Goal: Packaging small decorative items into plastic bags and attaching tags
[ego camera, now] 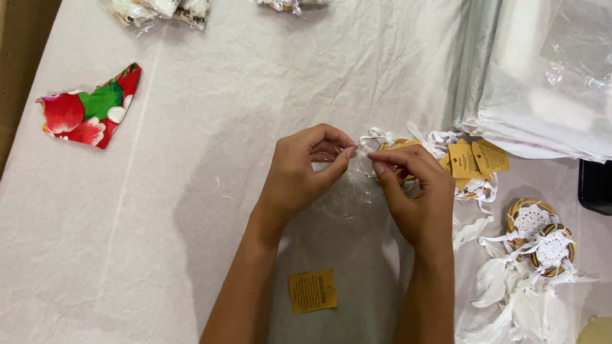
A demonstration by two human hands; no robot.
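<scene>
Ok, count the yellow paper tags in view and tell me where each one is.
3. One yellow tag lies inside the clear bag between the forearms. Two more sit side by side just right of the right hand. Others may be hidden in the packed bundles at the table's far edge.

We see the scene under bright, even, soft light that seems to fall from above and slightly to the right, as a faint grey shadow spreads on the white tablecloth (168, 256) left of the left hand (302, 175) and forearm. The stack of clear bags (554, 75) up and right of the right hand (413, 195) shows mild glare. Focus is sharp centrally; edges look slightly stretched.
</scene>
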